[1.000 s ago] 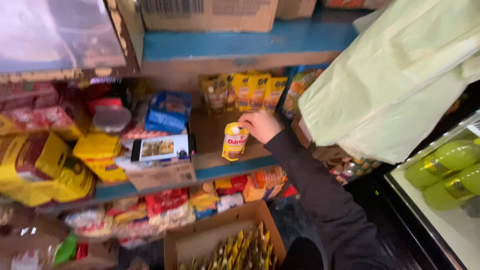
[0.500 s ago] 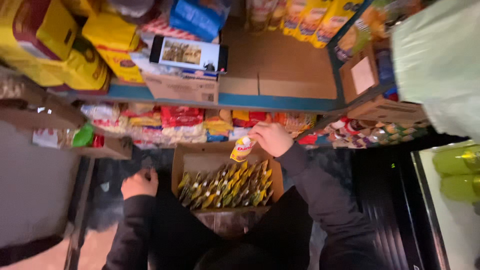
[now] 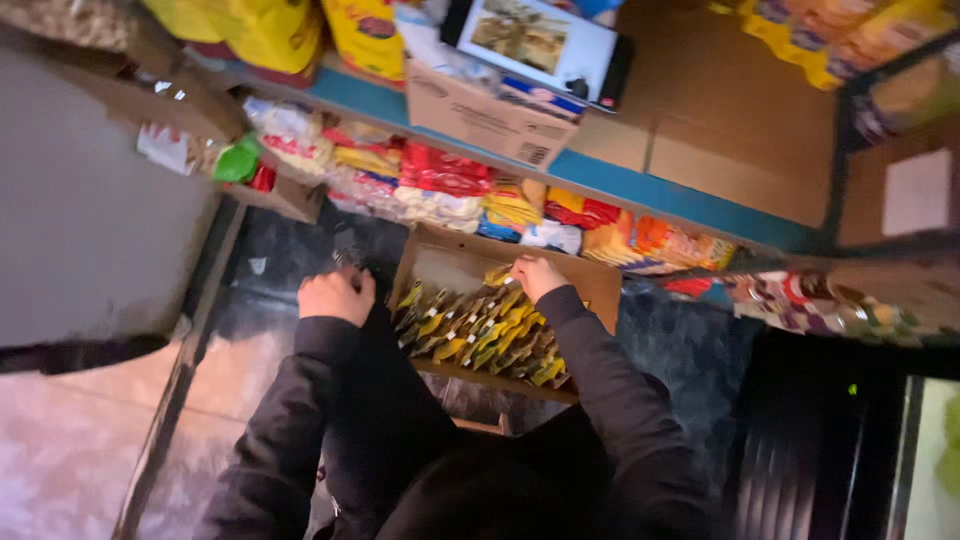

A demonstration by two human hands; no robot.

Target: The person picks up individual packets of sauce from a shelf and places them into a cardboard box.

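A person in dark sleeves crouches before a low shop shelf, both hands at an open cardboard box (image 3: 590, 285) on the floor, packed with rows of yellow-and-green pouches (image 3: 480, 335). The right hand (image 3: 537, 276) sits at the far edge of the rows, fingers curled down among the pouch tops; motion blur makes it hard to tell whether a pouch is actually pinched or merely touched. The left hand (image 3: 336, 295) rests as a loose fist just outside the box's left wall, holding nothing that shows.

The pouches stand upright and tightly nested, tops facing up, touching one another. They look light and soft-sided, with slick printed film that would likely slide under a loose pinch; the flat sealed top edge seems the surest place to take one, lifted straight up so its neighbours stay put.

Above the box, a blue-edged shelf (image 3: 690, 205) carries red and yellow snack packets (image 3: 440, 185), and a brown carton (image 3: 480, 115) sits on the level above it.
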